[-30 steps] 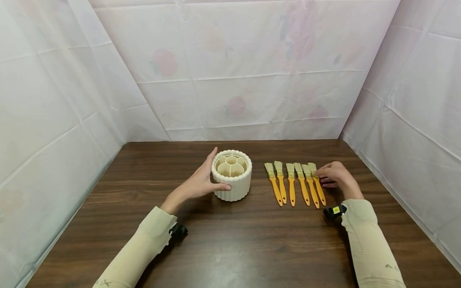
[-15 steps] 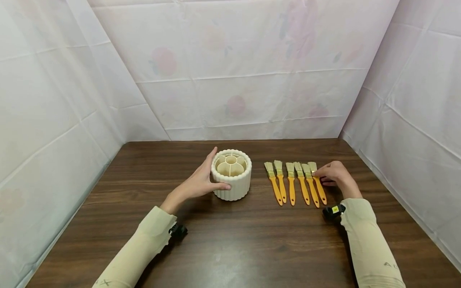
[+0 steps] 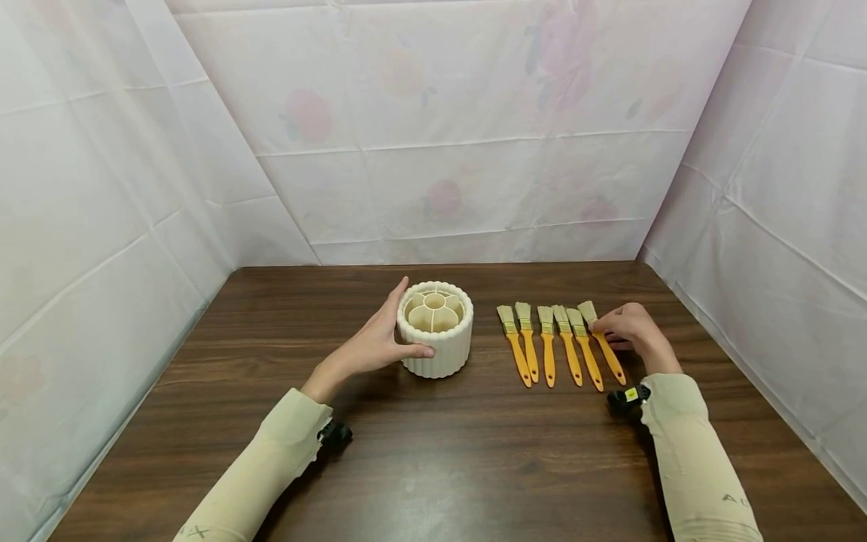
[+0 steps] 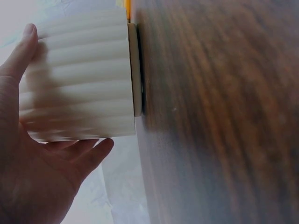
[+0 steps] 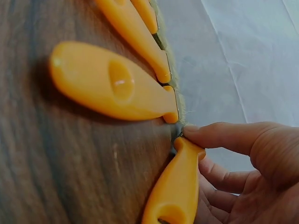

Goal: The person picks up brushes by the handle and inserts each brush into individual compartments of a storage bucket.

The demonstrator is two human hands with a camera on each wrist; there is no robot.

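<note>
A cream ribbed round holder (image 3: 436, 339) with divided compartments stands mid-table. My left hand (image 3: 389, 339) grips its left side, thumb at the front and fingers round the back; the left wrist view shows the same hand (image 4: 32, 158) cupping the holder's ribbed wall (image 4: 79, 79). Right of it, several orange-handled brushes (image 3: 547, 345) lie in a row, bristles pointing away. My right hand (image 3: 612, 325) pinches the rightmost brush (image 3: 605, 351) near its ferrule. In the right wrist view, the fingers (image 5: 219, 137) press on that brush (image 5: 175, 186), beside its neighbour (image 5: 107, 84).
The dark wooden table (image 3: 433, 452) is enclosed by white sheeting (image 3: 440, 135) at the back and both sides. A small black device sits at each wrist (image 3: 626, 397).
The rightmost brush has turned under my right hand, its handle end swinging out to the right, away from the row. The left hand and holder have stayed put.
</note>
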